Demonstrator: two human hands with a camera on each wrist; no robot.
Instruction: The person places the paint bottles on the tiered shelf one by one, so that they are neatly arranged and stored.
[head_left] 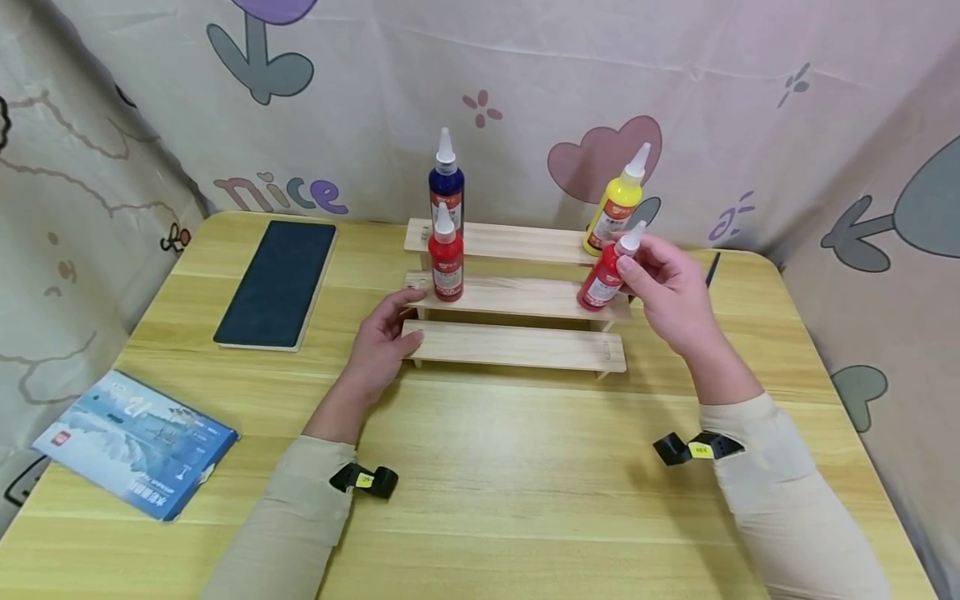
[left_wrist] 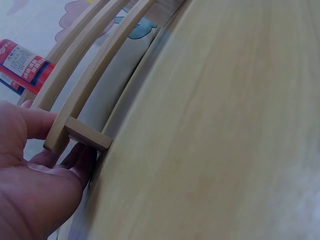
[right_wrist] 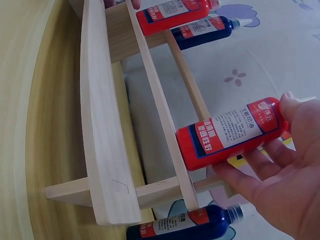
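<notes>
A three-tier wooden display rack (head_left: pixel 513 346) stands on the table, its left end gripped by my left hand (head_left: pixel 381 343). In the left wrist view the thumb and fingers of that hand (left_wrist: pixel 45 170) lie around the end of the front shelf. My right hand (head_left: pixel 667 287) pinches a red bottle (head_left: pixel 602 279) with a white nozzle near its top. This bottle tilts, its base at the right part of the middle shelf. Another red bottle (head_left: pixel 447 267) stands at that shelf's left. On the back shelf are a dark blue bottle (head_left: pixel 447 187) and a yellow bottle (head_left: pixel 613 212).
A second dark blue bottle (right_wrist: pixel 185 225) appears beyond the rack's right end in the right wrist view. A dark notebook (head_left: pixel 277 283) and a blue picture box (head_left: pixel 138 442) lie on the left of the table. A printed curtain (head_left: pixel 420 83) hangs behind.
</notes>
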